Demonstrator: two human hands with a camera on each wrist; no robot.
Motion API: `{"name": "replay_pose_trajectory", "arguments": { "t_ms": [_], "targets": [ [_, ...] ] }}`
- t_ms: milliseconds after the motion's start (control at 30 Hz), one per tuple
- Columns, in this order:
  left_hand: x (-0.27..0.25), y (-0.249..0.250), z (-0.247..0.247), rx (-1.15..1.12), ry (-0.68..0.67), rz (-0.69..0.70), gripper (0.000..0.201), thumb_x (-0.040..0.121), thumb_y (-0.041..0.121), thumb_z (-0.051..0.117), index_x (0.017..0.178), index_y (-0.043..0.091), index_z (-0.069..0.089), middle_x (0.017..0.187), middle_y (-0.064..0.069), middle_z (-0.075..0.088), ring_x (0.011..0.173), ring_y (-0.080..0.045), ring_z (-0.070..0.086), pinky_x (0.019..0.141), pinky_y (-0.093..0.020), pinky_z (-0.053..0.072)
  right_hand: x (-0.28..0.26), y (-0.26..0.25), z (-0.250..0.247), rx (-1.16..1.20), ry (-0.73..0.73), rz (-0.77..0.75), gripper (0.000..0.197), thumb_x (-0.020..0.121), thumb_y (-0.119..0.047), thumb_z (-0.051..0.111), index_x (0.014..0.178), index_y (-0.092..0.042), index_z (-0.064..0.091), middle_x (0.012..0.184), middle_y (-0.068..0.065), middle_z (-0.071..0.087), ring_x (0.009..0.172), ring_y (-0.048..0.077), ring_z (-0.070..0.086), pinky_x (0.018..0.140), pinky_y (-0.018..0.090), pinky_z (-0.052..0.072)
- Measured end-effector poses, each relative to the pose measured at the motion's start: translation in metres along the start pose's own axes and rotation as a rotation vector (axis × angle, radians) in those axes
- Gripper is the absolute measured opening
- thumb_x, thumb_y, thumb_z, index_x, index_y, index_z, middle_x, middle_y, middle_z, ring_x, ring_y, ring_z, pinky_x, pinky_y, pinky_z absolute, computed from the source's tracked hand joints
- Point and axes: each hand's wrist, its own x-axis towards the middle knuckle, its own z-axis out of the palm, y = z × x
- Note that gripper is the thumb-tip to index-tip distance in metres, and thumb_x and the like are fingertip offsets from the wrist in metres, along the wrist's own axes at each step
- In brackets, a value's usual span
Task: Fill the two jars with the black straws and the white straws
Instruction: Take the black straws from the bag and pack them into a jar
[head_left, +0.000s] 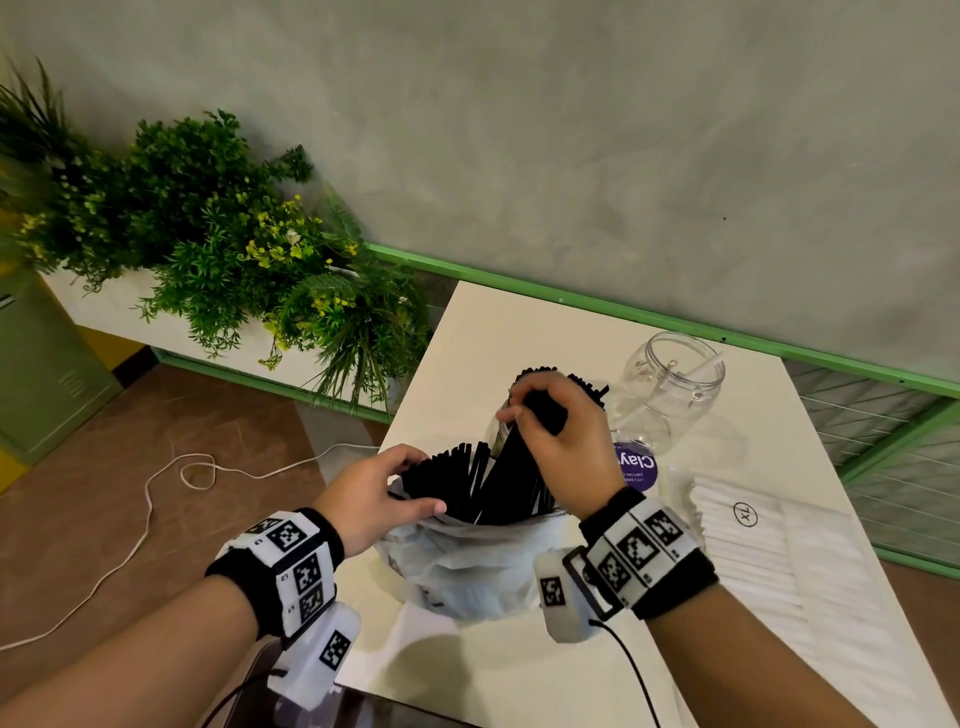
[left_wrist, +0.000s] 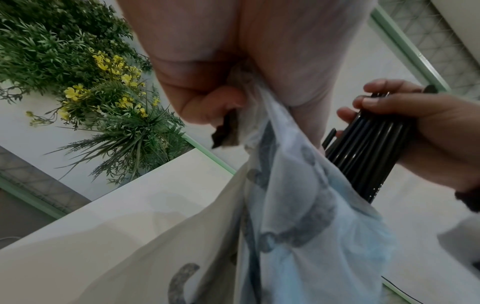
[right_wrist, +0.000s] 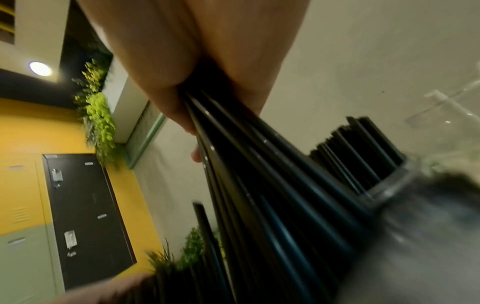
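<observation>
Right hand (head_left: 563, 441): fingers curled round a bundle of black straws (head_left: 511, 467), lifted partly out of the bag, upper ends toward the far jar.
Left hand (head_left: 371, 493): thumb and fingers (left_wrist: 223, 102) pinching the left rim of the plastic bag (head_left: 467, 566), holding its mouth open.
Plastic bag: thin, whitish, near the front middle of the counter (head_left: 519, 675); more black straws stand in it, fanning toward the left hand.
Filled jar (right_wrist: 384, 189): just beyond the right hand, mostly hidden by it; black straw ends (head_left: 587, 384) stick out of its mouth.
Clear jar (head_left: 670, 389): far right on the counter, lying tilted, mouth open; what is inside I cannot tell.
White straws (head_left: 748, 551): in a clear pack marked XL, at the right edge of the counter, near the right wrist.
Plants (head_left: 234, 244): far left, against the wall.
</observation>
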Motion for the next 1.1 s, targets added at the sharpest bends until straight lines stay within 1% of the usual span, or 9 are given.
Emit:
{"name": "replay_pose_trajectory", "arguments": {
  "t_ms": [100,233,333,433,533,633,767,933,1100],
  "targets": [
    [0.002,0.006,0.000,0.033,0.001,0.007,0.043,0.070,0.041,0.079,0.102,0.036,0.053,0.093,0.026,0.057,0.091,-0.006,0.059,0.080,-0.027,0.049,0.015,-0.013,-0.004,0.020,0.004,0.001,0.022,0.088,0.009,0.051,0.093,-0.011,0.059,0.096,0.006,0.062,0.085,0.015,0.071,0.082,0.035,0.054],
    [0.004,0.010,0.000,0.052,-0.006,0.027,0.046,0.068,0.047,0.079,0.103,0.036,0.052,0.093,0.027,0.055,0.093,-0.008,0.058,0.080,-0.027,0.049,0.027,-0.026,-0.001,0.005,-0.081,0.024,0.024,0.089,0.008,0.051,0.091,-0.015,0.058,0.091,0.004,0.060,0.084,0.014,0.071,0.077,0.025,0.051],
    [0.005,0.007,0.000,0.031,-0.009,0.022,0.046,0.067,0.047,0.079,0.105,0.034,0.054,0.094,0.025,0.058,0.093,-0.008,0.060,0.082,-0.032,0.052,0.042,-0.038,-0.005,0.028,-0.052,0.027,0.024,0.088,0.009,0.050,0.090,-0.014,0.058,0.089,0.004,0.059,0.084,0.017,0.071,0.080,0.033,0.053],
    [0.006,0.005,-0.004,0.023,-0.006,0.002,0.045,0.071,0.040,0.079,0.108,0.029,0.057,0.093,0.023,0.059,0.091,-0.007,0.061,0.080,-0.028,0.052,0.061,-0.051,-0.019,0.102,0.024,0.051,0.026,0.087,0.011,0.051,0.088,-0.015,0.058,0.087,0.005,0.059,0.084,0.023,0.072,0.087,0.053,0.052],
    [0.006,0.005,-0.008,0.000,-0.006,-0.017,0.043,0.071,0.038,0.079,0.106,0.030,0.055,0.093,0.022,0.060,0.088,-0.005,0.062,0.078,-0.025,0.051,0.070,-0.054,-0.038,0.182,0.111,0.064,0.022,0.087,0.009,0.054,0.089,-0.013,0.057,0.088,0.006,0.058,0.086,0.029,0.071,0.086,0.063,0.049],
    [0.006,0.003,-0.010,-0.018,-0.007,-0.027,0.044,0.070,0.038,0.080,0.104,0.033,0.054,0.096,0.018,0.062,0.089,-0.007,0.064,0.080,-0.028,0.053,0.072,-0.051,-0.055,0.239,0.200,0.063,0.022,0.089,0.008,0.053,0.090,-0.014,0.057,0.089,0.007,0.057,0.087,0.030,0.071,0.083,0.063,0.051],
    [0.007,0.005,-0.011,-0.014,-0.013,-0.029,0.043,0.070,0.037,0.080,0.104,0.034,0.053,0.095,0.020,0.061,0.088,-0.008,0.064,0.081,-0.030,0.053,0.069,-0.047,-0.070,0.303,0.353,0.026,0.023,0.090,0.011,0.050,0.089,-0.012,0.055,0.088,0.007,0.055,0.084,0.028,0.070,0.078,0.052,0.055],
    [0.009,0.008,-0.010,-0.002,-0.017,-0.011,0.040,0.071,0.037,0.080,0.100,0.038,0.052,0.094,0.023,0.059,0.085,-0.007,0.062,0.078,-0.028,0.052,0.068,-0.038,-0.077,0.345,0.515,-0.067,0.020,0.088,0.004,0.052,0.088,-0.017,0.055,0.086,0.003,0.059,0.090,0.034,0.069,0.084,0.068,0.047],
    [0.008,0.007,-0.011,-0.001,-0.020,0.006,0.039,0.071,0.036,0.079,0.091,0.046,0.048,0.094,0.023,0.060,0.087,-0.003,0.061,0.077,-0.025,0.050,0.051,-0.028,-0.074,0.310,0.597,-0.084,0.027,0.090,0.010,0.047,0.085,-0.016,0.050,0.080,-0.007,0.060,0.088,0.031,0.065,0.080,0.064,0.051]
  ]
}}
